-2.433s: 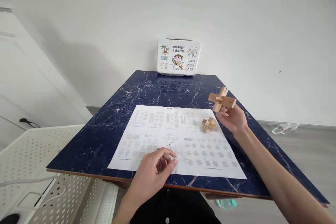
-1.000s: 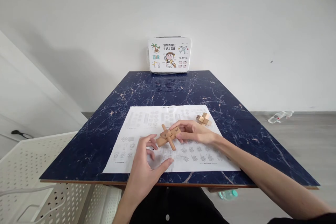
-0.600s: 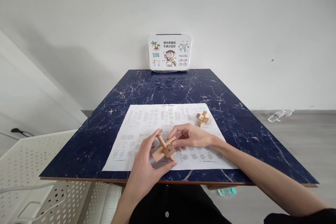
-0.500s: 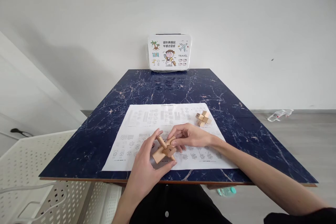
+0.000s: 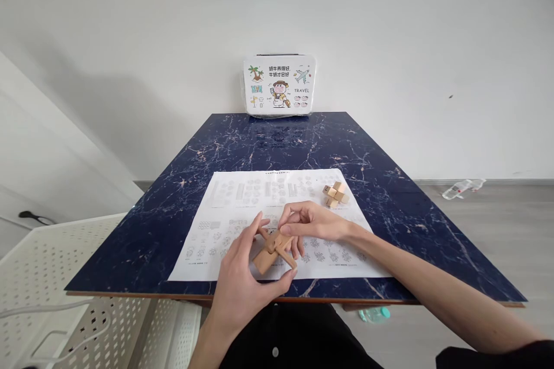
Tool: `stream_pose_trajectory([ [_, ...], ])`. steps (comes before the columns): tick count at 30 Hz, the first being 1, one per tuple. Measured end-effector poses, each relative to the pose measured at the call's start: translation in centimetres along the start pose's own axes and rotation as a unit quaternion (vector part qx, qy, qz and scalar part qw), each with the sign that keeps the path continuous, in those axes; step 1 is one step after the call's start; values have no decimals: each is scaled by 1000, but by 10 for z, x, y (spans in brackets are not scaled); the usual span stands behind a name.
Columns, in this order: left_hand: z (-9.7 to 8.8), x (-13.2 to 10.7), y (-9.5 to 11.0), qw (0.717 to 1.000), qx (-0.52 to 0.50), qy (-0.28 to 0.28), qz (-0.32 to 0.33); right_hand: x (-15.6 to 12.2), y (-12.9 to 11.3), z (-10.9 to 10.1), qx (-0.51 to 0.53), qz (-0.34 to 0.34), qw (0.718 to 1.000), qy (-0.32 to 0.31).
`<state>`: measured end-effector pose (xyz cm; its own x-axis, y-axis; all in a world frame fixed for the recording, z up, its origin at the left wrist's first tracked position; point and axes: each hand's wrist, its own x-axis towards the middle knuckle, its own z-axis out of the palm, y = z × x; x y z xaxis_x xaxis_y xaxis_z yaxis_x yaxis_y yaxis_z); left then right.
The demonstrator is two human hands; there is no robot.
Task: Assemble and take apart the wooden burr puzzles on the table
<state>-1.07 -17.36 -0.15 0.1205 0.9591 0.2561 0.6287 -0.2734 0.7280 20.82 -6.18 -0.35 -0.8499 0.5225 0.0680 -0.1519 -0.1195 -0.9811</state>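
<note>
A wooden interlocking puzzle (image 5: 267, 258), with a broad block and a thin rod crossing it, is held just over the printed sheet (image 5: 201, 253). My left hand (image 5: 238, 270) curves round its left side, thumb at the rod's near end and fingers by the far end. At the upper right, my right hand (image 5: 314, 221) pinches the puzzle between thumb and fingertips. Some of its far side is hidden by my fingers. A second puzzle (image 5: 336, 195), a small star-like cluster of pale wood, lies on the sheet beyond my right wrist.
The blue marbled table (image 5: 277, 150) bears the sheet of small diagrams. A white cartoon-printed case (image 5: 279, 85) stands at the back against the wall. Left of the table is a white perforated rack (image 5: 52, 277). Clear plastic bottles (image 5: 459, 189) lie on the floor at right.
The wooden puzzle has been turned in my hands: the rod that pointed up now slants down toward my left thumb, and the marked face has turned out of sight.
</note>
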Motion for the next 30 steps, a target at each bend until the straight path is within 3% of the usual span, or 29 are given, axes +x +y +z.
stream_pose_trajectory([
  [6,0,1,0,999,-17,6,26,0,2,0,-6,3,1000,5],
  [16,-2,2,1,999,-30,-9,-18,0,7,0,-12,-11,1000,0],
  [30,-7,4,4,994,-55,-48,-80,-4,0,10,-145,-3,989,38],
])
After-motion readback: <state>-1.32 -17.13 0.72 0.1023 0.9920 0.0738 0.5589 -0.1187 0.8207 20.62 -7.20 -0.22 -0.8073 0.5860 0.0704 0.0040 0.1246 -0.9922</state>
